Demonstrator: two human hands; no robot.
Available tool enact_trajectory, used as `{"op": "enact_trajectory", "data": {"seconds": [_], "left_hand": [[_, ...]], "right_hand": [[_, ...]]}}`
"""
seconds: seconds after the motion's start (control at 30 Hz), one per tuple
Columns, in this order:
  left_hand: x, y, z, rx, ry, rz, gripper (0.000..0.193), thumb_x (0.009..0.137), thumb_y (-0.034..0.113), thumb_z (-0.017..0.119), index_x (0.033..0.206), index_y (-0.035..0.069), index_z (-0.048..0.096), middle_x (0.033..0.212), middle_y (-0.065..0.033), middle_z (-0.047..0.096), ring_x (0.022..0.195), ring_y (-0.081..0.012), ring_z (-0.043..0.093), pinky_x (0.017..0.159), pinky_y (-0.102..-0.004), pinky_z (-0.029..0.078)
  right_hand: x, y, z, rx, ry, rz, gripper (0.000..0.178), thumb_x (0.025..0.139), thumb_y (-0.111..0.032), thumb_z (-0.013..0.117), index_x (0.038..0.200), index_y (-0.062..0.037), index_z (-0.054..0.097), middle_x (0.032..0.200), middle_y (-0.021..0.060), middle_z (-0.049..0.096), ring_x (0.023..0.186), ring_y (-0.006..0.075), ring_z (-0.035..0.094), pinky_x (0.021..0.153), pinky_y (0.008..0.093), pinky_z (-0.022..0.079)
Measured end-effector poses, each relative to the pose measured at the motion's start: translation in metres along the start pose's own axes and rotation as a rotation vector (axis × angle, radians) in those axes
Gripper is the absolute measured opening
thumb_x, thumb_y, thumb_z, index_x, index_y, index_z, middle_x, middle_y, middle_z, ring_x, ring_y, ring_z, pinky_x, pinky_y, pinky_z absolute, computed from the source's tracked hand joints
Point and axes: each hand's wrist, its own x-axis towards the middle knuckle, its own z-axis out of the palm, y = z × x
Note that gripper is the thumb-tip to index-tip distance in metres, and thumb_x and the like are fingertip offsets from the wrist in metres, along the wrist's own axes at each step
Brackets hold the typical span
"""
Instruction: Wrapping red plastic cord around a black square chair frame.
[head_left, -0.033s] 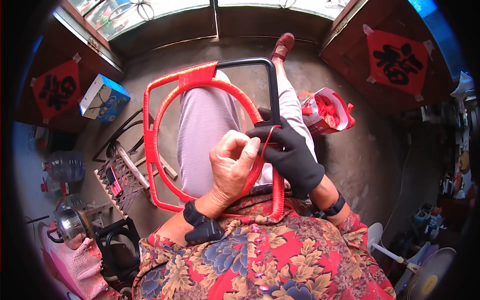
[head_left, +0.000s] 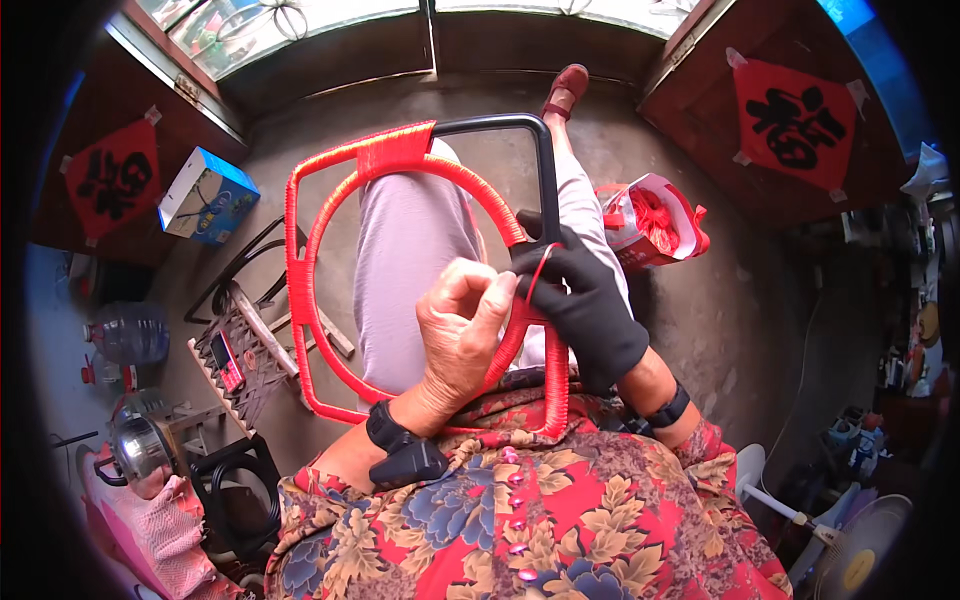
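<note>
A squarish metal frame (head_left: 545,165) with a round inner ring rests upright across my lap. Red cord wrapping (head_left: 392,152) covers most of it, while the upper right corner is bare black metal. My left hand (head_left: 462,318), uncovered, pinches thumb and forefinger together at a thin red cord (head_left: 538,272). Just right of it, my right hand (head_left: 590,315) wears a black glove, its fingers curled where ring and outer bar meet. The cord runs across those gloved fingers. Their tips are partly hidden behind the frame.
A bag (head_left: 655,222) of red cord stands on the floor beyond my right hand. At left are a blue and white box (head_left: 210,195) and a small seat (head_left: 250,350) with a red phone (head_left: 228,362) on it. A fan (head_left: 860,560) stands at lower right.
My gloved right fingers have drawn slightly right, away from my left fingertips. The cord loop over them has become narrower. The frame and my left hand have hardly moved.
</note>
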Motion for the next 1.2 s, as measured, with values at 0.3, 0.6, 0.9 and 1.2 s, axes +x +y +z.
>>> {"op": "enact_trajectory", "data": {"seconds": [0.3,0.6,0.9,1.2], "left_hand": [[0.003,-0.006,-0.001,0.034,-0.040,0.083,0.013,0.089,0.008,0.066,0.079,0.003,0.059,0.076,0.0019,0.057,0.067,-0.0027,0.051,0.057,-0.0200,0.041],[0.007,0.002,0.002,-0.193,0.079,-0.243,0.019,0.092,0.011,0.062,0.106,0.001,0.054,0.086,-0.0029,0.059,0.069,-0.0061,0.058,0.055,-0.0185,0.047],[0.009,-0.016,-0.009,-0.461,-0.081,-0.453,0.015,0.092,0.012,0.060,0.102,0.002,0.056,0.081,-0.0045,0.064,0.064,-0.0095,0.063,0.051,-0.0199,0.049],[0.010,-0.009,-0.007,-0.583,-0.127,-0.577,0.010,0.093,0.015,0.058,0.095,0.006,0.054,0.081,-0.0086,0.066,0.065,-0.0167,0.067,0.053,-0.0304,0.057]], "right_hand": [[0.000,0.004,-0.005,-0.118,-0.046,-0.251,0.035,0.078,-0.003,0.071,0.112,-0.0053,0.065,0.131,0.0147,0.050,0.116,0.0233,0.055,0.097,0.0330,0.043],[-0.012,0.040,-0.039,0.899,0.051,0.014,0.025,0.091,-0.015,0.057,0.111,-0.0009,0.061,0.132,0.0144,0.053,0.103,0.0179,0.055,0.097,0.0322,0.039],[-0.023,0.028,-0.057,1.689,0.017,-0.091,0.007,0.093,-0.012,0.050,0.088,-0.0083,0.053,0.075,-0.0004,0.050,0.075,0.0122,0.051,0.088,0.0298,0.041],[-0.043,0.050,-0.088,1.516,0.079,-0.111,0.010,0.096,-0.009,0.045,0.098,-0.0049,0.054,0.065,-0.0039,0.039,0.055,0.0072,0.037,0.056,0.0239,0.034]]}}
